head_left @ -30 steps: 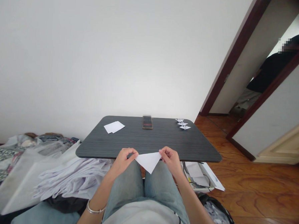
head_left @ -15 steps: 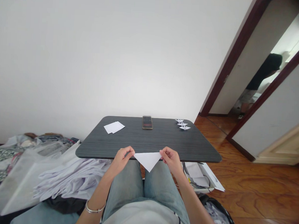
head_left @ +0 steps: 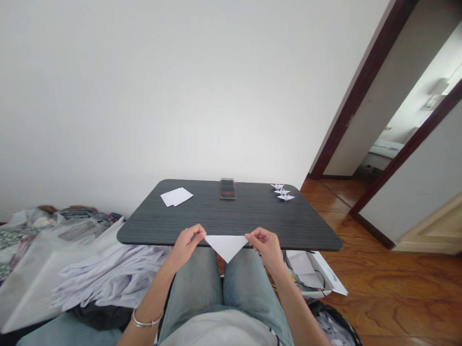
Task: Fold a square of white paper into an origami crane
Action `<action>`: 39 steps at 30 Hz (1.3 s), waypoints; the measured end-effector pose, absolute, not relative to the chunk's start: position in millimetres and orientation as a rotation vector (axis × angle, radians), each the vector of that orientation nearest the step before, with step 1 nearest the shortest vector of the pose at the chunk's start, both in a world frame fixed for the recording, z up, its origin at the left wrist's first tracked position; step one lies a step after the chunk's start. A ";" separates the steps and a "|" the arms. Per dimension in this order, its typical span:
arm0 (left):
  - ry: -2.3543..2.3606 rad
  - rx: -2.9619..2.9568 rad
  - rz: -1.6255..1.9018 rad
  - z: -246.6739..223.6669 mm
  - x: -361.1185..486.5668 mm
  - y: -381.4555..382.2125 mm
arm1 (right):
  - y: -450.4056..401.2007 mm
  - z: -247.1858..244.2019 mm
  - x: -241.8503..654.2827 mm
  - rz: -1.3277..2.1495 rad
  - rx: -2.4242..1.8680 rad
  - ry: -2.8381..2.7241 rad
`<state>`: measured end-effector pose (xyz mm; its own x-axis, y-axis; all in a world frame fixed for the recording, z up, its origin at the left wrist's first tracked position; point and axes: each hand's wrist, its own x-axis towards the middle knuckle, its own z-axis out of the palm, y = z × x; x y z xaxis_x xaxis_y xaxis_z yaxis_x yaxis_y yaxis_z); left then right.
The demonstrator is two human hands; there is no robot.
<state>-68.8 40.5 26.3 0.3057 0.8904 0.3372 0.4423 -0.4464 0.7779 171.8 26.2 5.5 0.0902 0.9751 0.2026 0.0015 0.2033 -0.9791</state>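
A white sheet of paper folded into a triangle [head_left: 226, 247] is stretched between my two hands at the near edge of the dark table [head_left: 228, 218]. Its long side faces away from me and its point hangs down over my lap. My left hand [head_left: 189, 241] pinches the left corner between thumb and fingers. The right corner is pinched the same way by my right hand [head_left: 265, 244]. Flat white paper sheets [head_left: 176, 196] lie at the table's back left. Several folded paper cranes [head_left: 283, 192] stand at the back right.
A phone [head_left: 227, 189] stands at the table's back middle, near the wall. Piled clothes [head_left: 113, 275] lie to the left. On the right are a box of papers and cables [head_left: 307, 272], a black bag [head_left: 339, 331] and a doorway.
The folded paper and both hands have shifted slightly left, and the paper's lower point has moved a little left and up. A person in the doorway has gone out of view.
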 end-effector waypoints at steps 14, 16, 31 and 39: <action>1.246 2.089 1.088 22.6 -68.9 40.3 | 28.5 -1.6 172.4 1.010 -1.044 -1.278; 1.252 2.083 1.079 21.0 -68.9 40.9 | 29.0 -2.7 171.8 0.994 -1.057 -1.290; 1.337 2.127 1.054 22.4 -57.0 41.0 | 26.6 9.9 174.3 0.448 -1.220 -1.873; 1.300 2.189 1.052 21.0 -49.0 40.6 | 27.1 14.8 165.7 0.374 -1.257 -1.984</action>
